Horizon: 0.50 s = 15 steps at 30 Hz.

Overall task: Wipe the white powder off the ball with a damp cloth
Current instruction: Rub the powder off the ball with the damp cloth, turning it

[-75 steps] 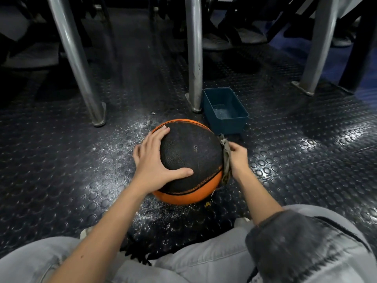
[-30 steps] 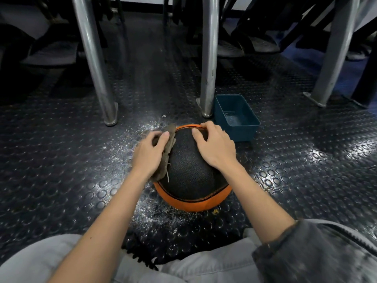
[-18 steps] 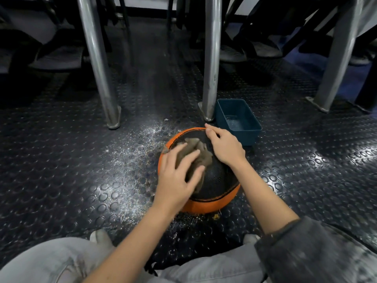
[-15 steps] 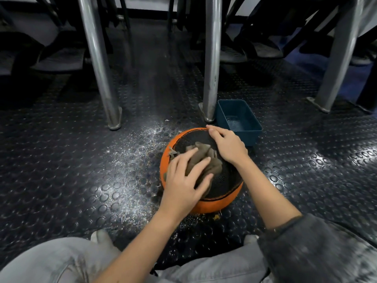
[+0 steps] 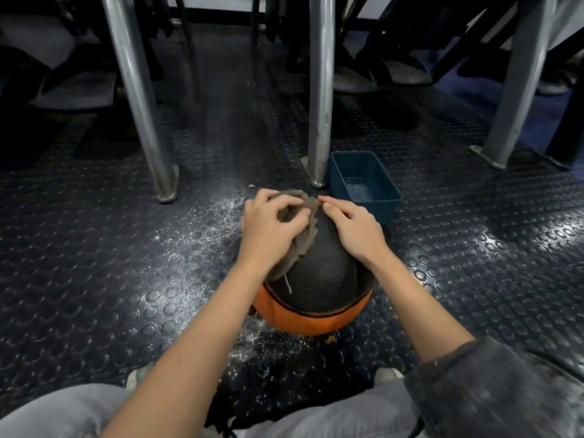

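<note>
Near the knees, ball (image 5: 319,279) rests on the floor (image 5: 94,279). Left hand (image 5: 271,229): grip curled round the bunched cloth (image 5: 303,238), moved from crown to far-left side within the last half second. Right hand (image 5: 354,229): flat, steadying. Near panel looks clean, so the far side is probably next. Powder (image 5: 202,235) left of the ball, tub (image 5: 363,181) beyond.

Light grey trousers (image 5: 63,412), dark grey mottled sleeve (image 5: 493,387) on the right arm, pale shoe tips (image 5: 387,374)

A blue tub (image 5: 391,210) stands beside a metal leg (image 5: 319,105).
</note>
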### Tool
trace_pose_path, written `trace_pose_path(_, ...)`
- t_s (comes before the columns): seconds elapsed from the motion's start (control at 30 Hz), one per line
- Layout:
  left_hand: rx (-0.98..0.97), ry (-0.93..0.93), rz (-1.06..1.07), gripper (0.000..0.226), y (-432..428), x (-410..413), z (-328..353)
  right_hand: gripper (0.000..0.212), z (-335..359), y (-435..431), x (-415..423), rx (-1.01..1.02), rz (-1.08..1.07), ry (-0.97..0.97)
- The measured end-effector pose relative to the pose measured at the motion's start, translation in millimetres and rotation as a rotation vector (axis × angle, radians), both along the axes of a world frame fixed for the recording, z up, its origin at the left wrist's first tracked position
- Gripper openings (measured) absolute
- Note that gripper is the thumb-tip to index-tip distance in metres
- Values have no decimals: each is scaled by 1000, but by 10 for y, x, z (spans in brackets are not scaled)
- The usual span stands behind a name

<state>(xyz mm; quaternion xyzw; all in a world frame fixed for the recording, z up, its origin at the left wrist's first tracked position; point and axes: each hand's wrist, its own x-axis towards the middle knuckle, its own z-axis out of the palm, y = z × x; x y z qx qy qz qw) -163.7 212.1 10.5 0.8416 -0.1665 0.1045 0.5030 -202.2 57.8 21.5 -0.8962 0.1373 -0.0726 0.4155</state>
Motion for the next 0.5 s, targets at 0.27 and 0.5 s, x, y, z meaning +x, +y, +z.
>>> trace_pose_path(0.27, 63, 451, 22, 26, 210, 625, -42, 32, -48, 123, -132, -83, 35, -28)
trace_pose_path(0.5, -318, 682, 56, 7, 427, 449, -250, 33, -53, 272, -173, -136, 42, -56)
